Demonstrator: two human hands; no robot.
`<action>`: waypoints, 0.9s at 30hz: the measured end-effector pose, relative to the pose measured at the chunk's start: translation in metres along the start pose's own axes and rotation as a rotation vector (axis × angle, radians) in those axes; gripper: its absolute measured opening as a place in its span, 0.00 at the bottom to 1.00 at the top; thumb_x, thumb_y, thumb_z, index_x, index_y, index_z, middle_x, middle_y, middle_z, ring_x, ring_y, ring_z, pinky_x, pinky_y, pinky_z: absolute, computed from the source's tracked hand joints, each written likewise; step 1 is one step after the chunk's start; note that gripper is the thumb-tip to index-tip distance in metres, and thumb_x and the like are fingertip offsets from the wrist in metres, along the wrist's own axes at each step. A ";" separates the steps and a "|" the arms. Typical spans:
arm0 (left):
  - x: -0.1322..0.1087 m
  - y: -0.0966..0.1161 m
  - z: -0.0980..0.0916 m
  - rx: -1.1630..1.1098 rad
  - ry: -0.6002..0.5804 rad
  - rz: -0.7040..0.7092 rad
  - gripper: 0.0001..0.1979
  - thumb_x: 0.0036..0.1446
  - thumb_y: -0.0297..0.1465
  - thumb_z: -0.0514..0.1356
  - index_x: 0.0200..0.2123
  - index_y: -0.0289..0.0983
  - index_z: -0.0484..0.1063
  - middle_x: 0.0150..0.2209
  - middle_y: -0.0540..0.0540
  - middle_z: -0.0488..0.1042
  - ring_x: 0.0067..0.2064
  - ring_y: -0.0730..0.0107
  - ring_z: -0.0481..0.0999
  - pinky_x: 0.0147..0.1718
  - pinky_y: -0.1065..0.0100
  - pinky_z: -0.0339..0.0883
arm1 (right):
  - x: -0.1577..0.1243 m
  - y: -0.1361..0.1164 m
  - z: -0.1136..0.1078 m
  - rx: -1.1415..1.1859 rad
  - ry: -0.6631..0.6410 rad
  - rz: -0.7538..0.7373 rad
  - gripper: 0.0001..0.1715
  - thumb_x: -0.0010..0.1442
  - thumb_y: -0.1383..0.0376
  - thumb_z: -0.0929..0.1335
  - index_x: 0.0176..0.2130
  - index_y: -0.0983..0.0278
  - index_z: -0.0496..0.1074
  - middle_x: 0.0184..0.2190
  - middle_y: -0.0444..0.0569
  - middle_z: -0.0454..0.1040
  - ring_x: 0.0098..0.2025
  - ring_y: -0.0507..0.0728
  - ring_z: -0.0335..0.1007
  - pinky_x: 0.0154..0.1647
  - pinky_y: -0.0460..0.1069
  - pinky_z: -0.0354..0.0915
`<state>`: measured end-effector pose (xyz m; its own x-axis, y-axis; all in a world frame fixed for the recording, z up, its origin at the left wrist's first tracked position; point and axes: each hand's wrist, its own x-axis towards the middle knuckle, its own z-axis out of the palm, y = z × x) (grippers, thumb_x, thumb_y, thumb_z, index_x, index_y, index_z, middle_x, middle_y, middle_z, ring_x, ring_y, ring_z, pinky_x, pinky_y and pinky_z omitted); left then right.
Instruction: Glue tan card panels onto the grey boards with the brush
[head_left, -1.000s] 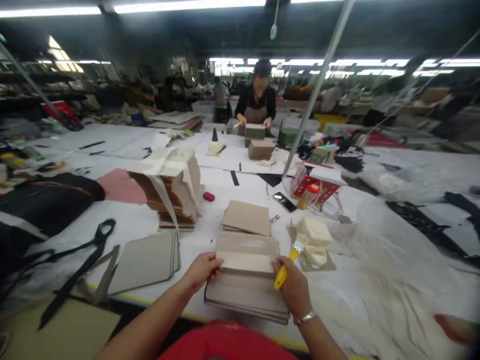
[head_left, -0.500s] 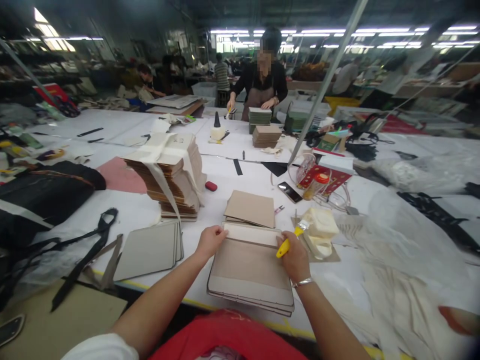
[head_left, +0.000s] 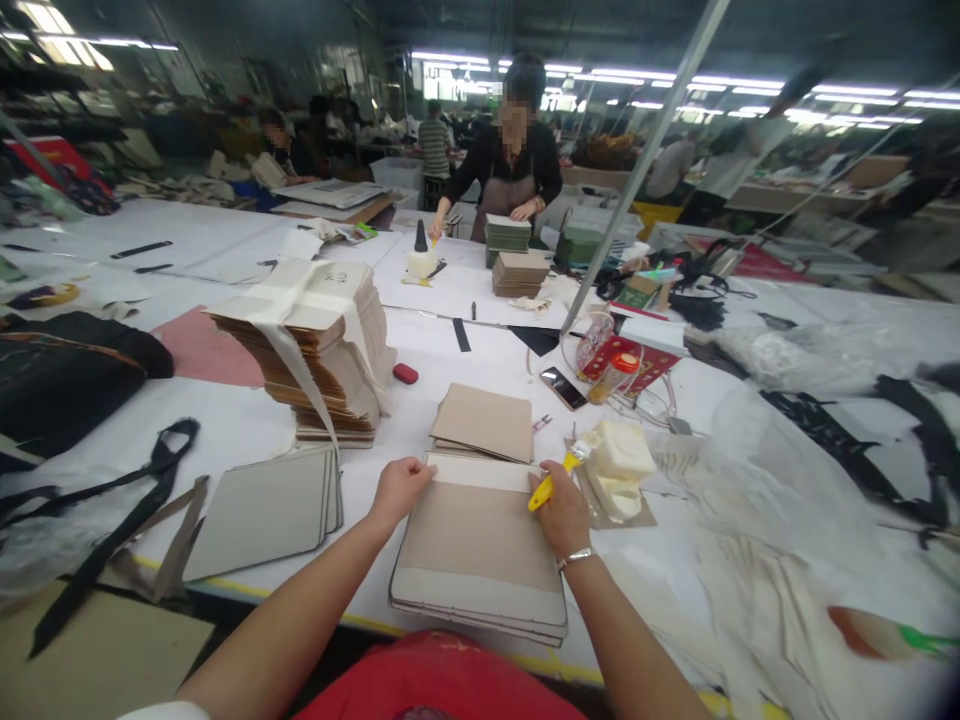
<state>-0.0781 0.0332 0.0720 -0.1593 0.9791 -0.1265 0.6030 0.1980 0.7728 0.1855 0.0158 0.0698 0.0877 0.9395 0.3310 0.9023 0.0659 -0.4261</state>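
Note:
My left hand (head_left: 399,488) presses its fingers on the far left corner of a flat board stack (head_left: 477,560), brown in the middle with pale bands at both ends. My right hand (head_left: 560,512) rests on the stack's far right corner and grips a yellow-handled brush (head_left: 553,478), bristles pointing toward a tub of pale glue (head_left: 613,470). A loose brown board (head_left: 485,422) lies just beyond the stack.
A tall tied pile of boards (head_left: 315,345) stands at left, grey boards (head_left: 259,512) in front of it. A phone (head_left: 563,388), a red small object (head_left: 405,373) and a slanted pole (head_left: 637,170) lie beyond. A person (head_left: 510,165) works across the table. Black straps (head_left: 112,530) hang at left.
The pale flap I held up over the board has been folded down flat. Both hands moved to the stack's far corners and now press there.

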 end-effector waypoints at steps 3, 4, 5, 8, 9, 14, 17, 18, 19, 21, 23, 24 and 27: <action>0.000 -0.001 0.000 0.012 -0.007 0.004 0.17 0.46 0.43 0.55 0.16 0.36 0.66 0.16 0.54 0.64 0.22 0.75 0.62 0.23 0.73 0.51 | 0.000 -0.001 -0.001 -0.022 -0.012 0.008 0.17 0.59 0.58 0.59 0.43 0.65 0.65 0.31 0.49 0.71 0.33 0.55 0.66 0.35 0.48 0.61; 0.000 -0.001 0.000 0.018 -0.009 0.001 0.17 0.46 0.43 0.54 0.16 0.36 0.66 0.16 0.54 0.64 0.22 0.75 0.62 0.23 0.73 0.51 | 0.000 -0.002 -0.001 -0.027 -0.015 0.008 0.17 0.59 0.58 0.59 0.43 0.65 0.65 0.31 0.49 0.71 0.33 0.55 0.66 0.35 0.48 0.61; 0.000 0.000 0.000 0.024 -0.009 -0.002 0.17 0.46 0.43 0.54 0.16 0.36 0.66 0.16 0.54 0.64 0.22 0.74 0.62 0.23 0.73 0.51 | 0.000 -0.002 -0.001 -0.033 -0.015 0.005 0.17 0.59 0.59 0.59 0.43 0.65 0.66 0.31 0.49 0.71 0.33 0.54 0.66 0.35 0.48 0.61; -0.001 0.000 -0.001 0.037 -0.017 -0.001 0.18 0.46 0.44 0.54 0.17 0.36 0.65 0.15 0.54 0.64 0.22 0.74 0.62 0.23 0.73 0.51 | -0.001 -0.002 -0.001 -0.049 -0.009 -0.013 0.17 0.59 0.60 0.59 0.44 0.65 0.66 0.31 0.49 0.71 0.33 0.54 0.66 0.35 0.48 0.61; 0.000 0.000 -0.001 0.041 -0.017 0.003 0.18 0.47 0.44 0.54 0.17 0.36 0.65 0.15 0.54 0.64 0.22 0.74 0.62 0.23 0.72 0.51 | -0.001 -0.002 -0.001 -0.053 -0.006 -0.023 0.17 0.59 0.60 0.59 0.44 0.66 0.66 0.32 0.49 0.71 0.33 0.55 0.66 0.35 0.48 0.60; 0.001 0.001 0.000 0.053 -0.010 0.008 0.18 0.46 0.43 0.53 0.15 0.36 0.64 0.15 0.54 0.63 0.21 0.74 0.62 0.22 0.73 0.51 | -0.001 0.001 0.003 -0.070 -0.005 -0.038 0.17 0.59 0.61 0.59 0.45 0.66 0.65 0.32 0.50 0.71 0.34 0.55 0.65 0.36 0.48 0.60; 0.001 0.001 0.001 0.063 -0.012 0.007 0.17 0.46 0.43 0.54 0.15 0.36 0.64 0.15 0.54 0.63 0.21 0.74 0.62 0.22 0.73 0.50 | -0.001 0.002 0.004 -0.076 -0.015 -0.043 0.16 0.58 0.62 0.59 0.45 0.66 0.65 0.31 0.50 0.70 0.34 0.55 0.65 0.35 0.48 0.60; 0.001 0.002 0.001 0.066 -0.015 0.010 0.17 0.46 0.43 0.54 0.16 0.36 0.64 0.15 0.54 0.63 0.21 0.74 0.61 0.22 0.73 0.50 | -0.001 0.001 0.004 -0.076 -0.021 -0.044 0.16 0.58 0.62 0.59 0.45 0.66 0.65 0.31 0.50 0.70 0.34 0.55 0.65 0.36 0.48 0.60; 0.001 0.002 0.001 0.070 -0.020 0.014 0.17 0.46 0.43 0.54 0.16 0.36 0.64 0.15 0.54 0.63 0.21 0.74 0.62 0.22 0.73 0.50 | -0.001 0.001 0.004 -0.075 -0.027 -0.046 0.16 0.58 0.63 0.59 0.45 0.66 0.65 0.31 0.50 0.70 0.34 0.55 0.65 0.36 0.48 0.60; 0.002 0.003 0.000 0.085 -0.028 0.025 0.17 0.46 0.43 0.54 0.16 0.36 0.64 0.15 0.54 0.63 0.21 0.74 0.62 0.22 0.73 0.50 | -0.001 0.000 0.004 -0.071 -0.035 -0.048 0.16 0.58 0.63 0.59 0.45 0.66 0.65 0.32 0.50 0.70 0.35 0.55 0.65 0.36 0.48 0.60; 0.002 0.003 -0.001 0.111 -0.041 0.033 0.18 0.47 0.43 0.53 0.16 0.36 0.64 0.16 0.53 0.63 0.22 0.74 0.63 0.22 0.72 0.50 | 0.000 -0.001 0.004 -0.060 -0.037 -0.051 0.17 0.58 0.64 0.58 0.46 0.66 0.64 0.32 0.50 0.70 0.35 0.55 0.65 0.36 0.48 0.60; 0.003 0.002 -0.003 0.134 -0.051 0.038 0.18 0.47 0.43 0.53 0.16 0.36 0.64 0.16 0.53 0.64 0.22 0.73 0.63 0.22 0.72 0.51 | 0.000 0.000 0.003 -0.053 -0.032 -0.048 0.16 0.58 0.64 0.59 0.45 0.66 0.64 0.32 0.49 0.70 0.35 0.55 0.64 0.36 0.48 0.60; 0.000 0.003 -0.009 0.278 -0.004 0.090 0.16 0.48 0.43 0.54 0.20 0.37 0.65 0.19 0.52 0.66 0.23 0.71 0.64 0.24 0.71 0.53 | 0.001 0.001 -0.002 -0.050 0.044 -0.013 0.17 0.56 0.64 0.60 0.45 0.68 0.63 0.33 0.51 0.69 0.35 0.56 0.64 0.37 0.49 0.60</action>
<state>-0.0829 0.0331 0.0799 -0.0926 0.9934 -0.0677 0.8059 0.1147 0.5808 0.1870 0.0161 0.0714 0.0929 0.9231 0.3731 0.9234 0.0602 -0.3791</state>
